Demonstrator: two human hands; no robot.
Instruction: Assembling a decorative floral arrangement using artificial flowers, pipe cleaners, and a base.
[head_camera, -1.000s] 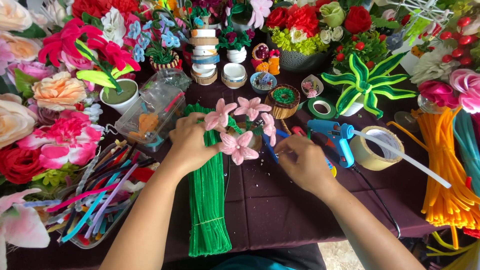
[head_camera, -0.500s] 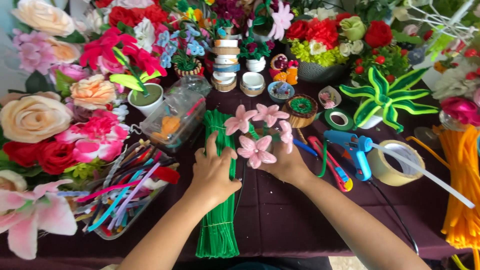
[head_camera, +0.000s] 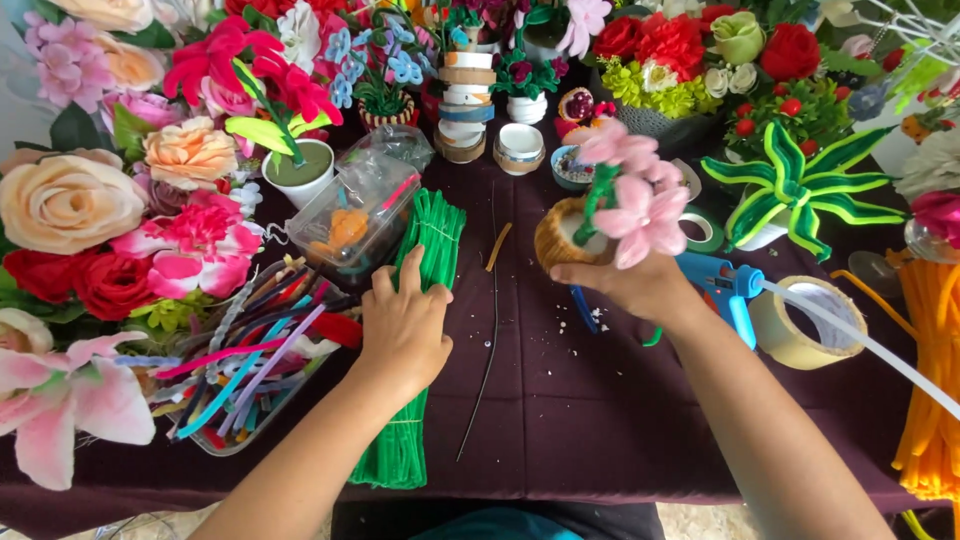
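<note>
My right hand (head_camera: 635, 285) holds up a small brown pot (head_camera: 562, 238) with pink pipe-cleaner flowers (head_camera: 640, 195) on a green stem standing in it, lifted above the dark purple tablecloth (head_camera: 560, 400). My left hand (head_camera: 405, 325) lies flat, fingers spread, on a long bundle of green pipe cleaners (head_camera: 425, 240) that runs from mid-table toward me. A thin dark wire (head_camera: 485, 380) and a short tan pipe-cleaner piece (head_camera: 499, 246) lie between the hands.
A blue glue gun (head_camera: 725, 290) and a tape roll (head_camera: 800, 325) lie at right, orange pipe cleaners (head_camera: 935, 370) at far right. A clear box of mixed pipe cleaners (head_camera: 250, 360) sits left. Finished craft flowers and small pots crowd the back and left edges.
My right hand has lifted the pot with the pink flowers up and to the right, off the green bundle. My left hand has settled flat on the bundle.
</note>
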